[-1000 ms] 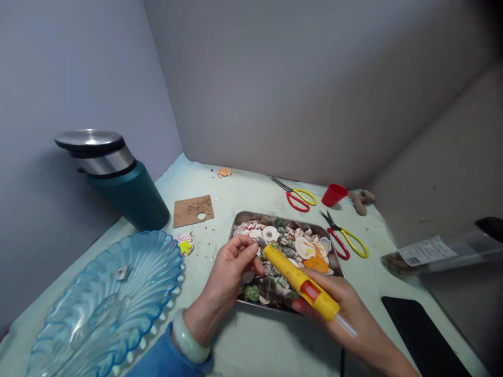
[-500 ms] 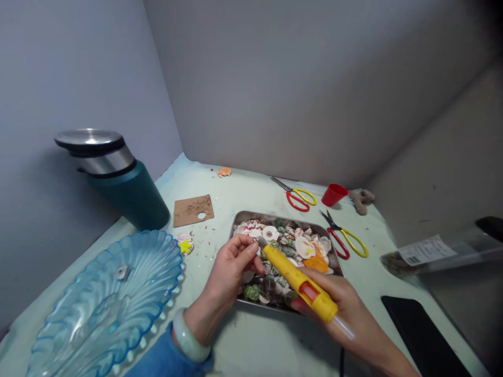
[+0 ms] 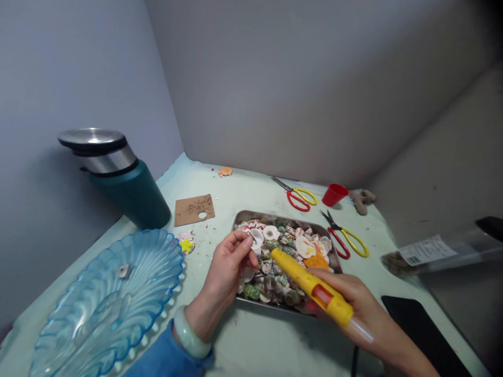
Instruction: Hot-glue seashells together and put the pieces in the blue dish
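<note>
Glue gun of yellow plastic with a red insert and a clear stick at the rear [image 3: 310, 285], wrapped in the right hand [image 3: 356, 296], tip out over the middle of a rectangular steel tray [image 3: 255, 214] full of mixed white, green and orange shells [image 3: 288, 251]. And over by that tray's left edge, the left hand [image 3: 226, 262], thumb and forefinger pinched on a tiny glinting piece [image 3: 249, 235], too small to name. Near those fingertips, that tip, but not touching: first danger right there! Could scorch skin with one careless swing, if hot, though no telling from here. Next worry, straight below: shells beneath the tip, liable to be stuck into a clump by any stray drip. Then that pinch, slight and right at the fingertips; could slip, drop among pale shells and be awfully hard to find. Watch also the thin black cord [image 3: 354, 361] under the right wrist, toward the pale green table [image 3: 243, 345]'s near edge: liable to snag and jerk the tip sideways. And beside the tray's far right corner, black-bladed scissors with red and yellow handles [image 3: 335, 227], nasty for knuckles on a wide reach.
</note>
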